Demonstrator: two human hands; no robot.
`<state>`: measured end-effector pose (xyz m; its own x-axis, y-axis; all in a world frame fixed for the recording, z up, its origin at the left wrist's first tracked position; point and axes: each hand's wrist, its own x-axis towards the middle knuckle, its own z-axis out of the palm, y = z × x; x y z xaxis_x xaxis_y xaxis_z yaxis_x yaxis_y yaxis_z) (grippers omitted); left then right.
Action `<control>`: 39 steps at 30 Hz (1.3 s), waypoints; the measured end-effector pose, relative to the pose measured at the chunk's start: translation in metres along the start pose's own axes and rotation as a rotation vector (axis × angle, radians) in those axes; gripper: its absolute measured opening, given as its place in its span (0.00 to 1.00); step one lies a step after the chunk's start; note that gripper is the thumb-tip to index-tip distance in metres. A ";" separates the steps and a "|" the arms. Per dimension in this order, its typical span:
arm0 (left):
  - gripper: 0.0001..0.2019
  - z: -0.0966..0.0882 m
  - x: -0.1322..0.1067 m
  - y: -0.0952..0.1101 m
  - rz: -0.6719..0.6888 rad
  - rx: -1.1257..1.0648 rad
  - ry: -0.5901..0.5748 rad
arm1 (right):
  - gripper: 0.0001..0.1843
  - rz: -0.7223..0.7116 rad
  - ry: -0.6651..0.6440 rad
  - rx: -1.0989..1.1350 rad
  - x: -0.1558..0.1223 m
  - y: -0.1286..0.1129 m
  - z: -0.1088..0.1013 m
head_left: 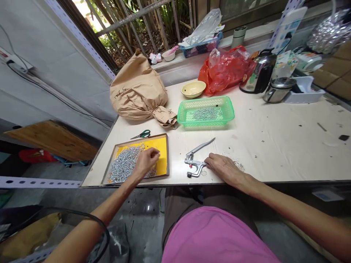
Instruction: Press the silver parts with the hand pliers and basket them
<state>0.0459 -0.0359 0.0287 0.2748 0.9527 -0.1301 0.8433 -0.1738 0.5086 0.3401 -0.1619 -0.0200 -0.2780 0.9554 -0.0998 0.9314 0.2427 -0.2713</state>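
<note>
My left hand (146, 160) reaches into a wooden-framed yellow tray (161, 146) at the table's front left, fingers curled over a heap of small silver metal parts (124, 165); what they pinch is too small to make out. My right hand (223, 167) lies on the table, its fingers closed on the lower handle of silver hand pliers (196, 159), which lie flat just right of the tray with the upper handle pointing away from me.
A green plastic basket (227, 113) with several silver parts stands behind the pliers. Green-handled scissors (142, 134), a tied brown paper sack (137, 91), a yellow bowl (193, 88), a red plastic bag (226, 67) and a kettle (260, 71) lie farther back.
</note>
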 end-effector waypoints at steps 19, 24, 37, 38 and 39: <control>0.15 0.084 -0.026 0.060 -0.352 -0.587 -0.478 | 0.12 0.017 -0.049 -0.027 -0.003 -0.006 -0.020; 0.13 0.082 -0.020 0.062 -0.356 -0.516 -0.544 | 0.11 0.011 -0.026 -0.025 -0.001 -0.004 -0.013; 0.15 0.078 -0.020 0.073 -0.385 -0.428 -0.593 | 0.51 -0.055 0.058 0.029 0.019 0.037 -0.014; 0.15 0.078 -0.021 0.074 -0.388 -0.421 -0.598 | 0.54 -0.070 0.027 0.021 0.023 0.041 -0.013; 0.16 0.078 -0.021 0.075 -0.391 -0.415 -0.602 | 0.55 -0.088 0.005 0.012 0.027 0.044 -0.013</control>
<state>0.1392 -0.0886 0.0029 0.2967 0.6082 -0.7363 0.7227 0.3610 0.5894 0.3763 -0.1234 -0.0225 -0.3576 0.9312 -0.0705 0.9006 0.3239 -0.2899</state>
